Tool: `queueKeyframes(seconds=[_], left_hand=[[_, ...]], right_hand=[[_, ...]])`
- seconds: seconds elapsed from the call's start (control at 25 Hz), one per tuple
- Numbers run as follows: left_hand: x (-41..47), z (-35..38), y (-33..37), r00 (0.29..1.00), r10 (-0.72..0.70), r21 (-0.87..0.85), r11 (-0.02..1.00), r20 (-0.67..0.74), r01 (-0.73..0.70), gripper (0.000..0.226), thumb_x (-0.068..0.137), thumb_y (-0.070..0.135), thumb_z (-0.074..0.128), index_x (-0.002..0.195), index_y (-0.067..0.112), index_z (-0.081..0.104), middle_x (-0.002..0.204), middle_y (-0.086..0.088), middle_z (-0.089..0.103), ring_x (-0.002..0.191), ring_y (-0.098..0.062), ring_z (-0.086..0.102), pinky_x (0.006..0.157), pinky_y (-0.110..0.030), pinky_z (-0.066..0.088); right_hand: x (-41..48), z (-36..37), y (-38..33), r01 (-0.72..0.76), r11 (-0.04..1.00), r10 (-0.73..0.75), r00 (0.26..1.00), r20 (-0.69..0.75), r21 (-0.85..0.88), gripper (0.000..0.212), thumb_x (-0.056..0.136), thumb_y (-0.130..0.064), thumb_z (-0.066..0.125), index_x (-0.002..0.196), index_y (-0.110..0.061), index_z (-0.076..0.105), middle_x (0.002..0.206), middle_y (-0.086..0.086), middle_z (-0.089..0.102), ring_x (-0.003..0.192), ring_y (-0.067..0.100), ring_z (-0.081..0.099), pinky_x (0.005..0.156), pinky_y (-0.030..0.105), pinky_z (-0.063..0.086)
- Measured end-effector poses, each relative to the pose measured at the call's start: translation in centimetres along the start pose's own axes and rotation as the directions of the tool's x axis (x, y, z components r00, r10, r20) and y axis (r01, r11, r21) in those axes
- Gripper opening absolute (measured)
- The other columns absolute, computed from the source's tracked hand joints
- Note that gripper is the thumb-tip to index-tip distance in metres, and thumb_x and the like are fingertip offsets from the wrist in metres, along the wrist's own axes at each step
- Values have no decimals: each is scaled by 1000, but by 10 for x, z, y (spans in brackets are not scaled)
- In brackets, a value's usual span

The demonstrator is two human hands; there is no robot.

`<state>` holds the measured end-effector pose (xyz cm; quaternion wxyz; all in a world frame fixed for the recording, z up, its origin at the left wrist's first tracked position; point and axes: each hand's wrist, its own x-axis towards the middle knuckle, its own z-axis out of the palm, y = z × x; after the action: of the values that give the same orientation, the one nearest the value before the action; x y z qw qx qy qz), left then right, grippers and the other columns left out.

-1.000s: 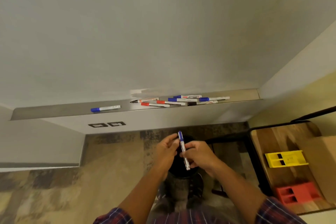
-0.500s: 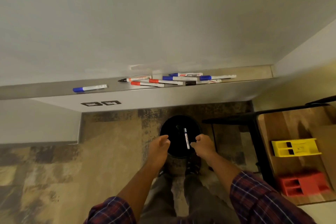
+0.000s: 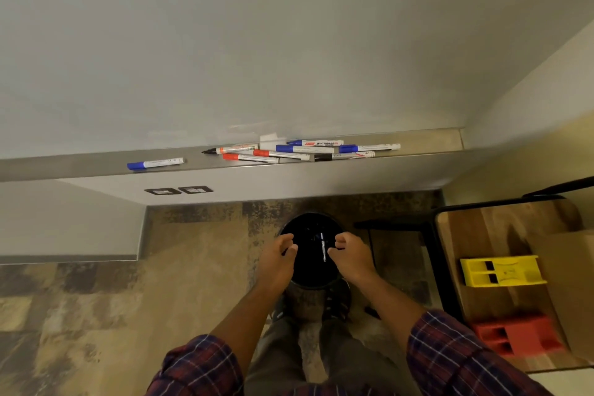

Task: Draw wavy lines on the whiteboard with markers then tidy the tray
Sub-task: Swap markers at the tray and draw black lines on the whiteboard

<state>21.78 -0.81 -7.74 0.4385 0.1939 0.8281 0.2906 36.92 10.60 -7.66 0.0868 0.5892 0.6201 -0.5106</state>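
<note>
The whiteboard (image 3: 257, 42) fills the upper view, and I see no lines on it. Its metal tray (image 3: 427, 142) holds several markers: a lone blue-capped one (image 3: 156, 163) at the left and a loose cluster (image 3: 302, 151) of red, blue and black ones in the middle. Below stands a round black bin (image 3: 308, 276) on the floor. A blue marker (image 3: 322, 246) shows inside the bin's dark opening. My left hand (image 3: 278, 262) and my right hand (image 3: 352, 256) hover over the bin's rim on either side of that marker, fingers loosely curled, holding nothing.
A wooden table (image 3: 501, 228) with a black frame stands at the right, carrying a yellow block (image 3: 501, 270), a red block (image 3: 517, 338) and a cardboard box (image 3: 575, 283). Two wall sockets (image 3: 178, 190) sit under the tray. My legs and shoes are just behind the bin.
A second ago both hands held the blue marker upright in front of me. They lowered to the bin and let it go; the marker now sits inside the bin and the hands have parted.
</note>
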Motion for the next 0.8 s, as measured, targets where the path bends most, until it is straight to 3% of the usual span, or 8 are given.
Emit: queueKeyframes(seconds=[0.12, 0.36, 0.52, 0.68, 0.8], left_hand=[[-1, 2, 15, 999, 21, -18, 1000, -25, -21, 37, 108, 23, 58, 144, 19, 61, 141, -2, 67, 129, -20, 63, 112, -49, 52], [4, -16, 50, 994, 90, -7, 996, -60, -91, 40, 107, 21, 58, 147, 15, 58, 145, -4, 65, 134, -22, 61, 115, -42, 49], [12, -46, 70, 976, 183, 76, 982, -119, -175, 42, 109, 21, 56, 151, 16, 55, 150, -2, 60, 140, -20, 55, 116, -34, 43], [26, -86, 76, 955, 245, 101, 968, -165, -231, 45, 110, 22, 55, 154, 20, 49, 160, -1, 51, 148, -21, 47, 124, -40, 38], [41, -118, 78, 923, 314, 224, 938, -221, -266, 46, 110, 24, 56, 155, 21, 49, 163, -3, 48, 152, -22, 42, 126, -39, 30]], right_hand=[[-2, -10, -13, 64, 998, -64, 998, -10, 22, 45, 99, -23, 66, 141, -11, 55, 140, 7, 62, 124, 23, 62, 99, 34, 52], [-7, -26, -48, 227, 974, -226, 971, -78, -1, 41, 98, -20, 67, 138, -13, 58, 135, 6, 65, 119, 20, 64, 98, 29, 51], [-6, -29, -88, 347, 933, -356, 927, -118, -93, 40, 100, -18, 64, 139, -12, 58, 136, 7, 64, 123, 20, 61, 103, 30, 49], [-5, -19, -140, 411, 894, -435, 891, -127, -179, 44, 103, -21, 61, 145, -15, 52, 145, 5, 58, 133, 20, 54, 111, 33, 44], [-6, -4, -179, 452, 845, -500, 858, -119, -285, 46, 104, -25, 58, 148, -18, 49, 152, 4, 52, 140, 21, 47, 117, 34, 38]])
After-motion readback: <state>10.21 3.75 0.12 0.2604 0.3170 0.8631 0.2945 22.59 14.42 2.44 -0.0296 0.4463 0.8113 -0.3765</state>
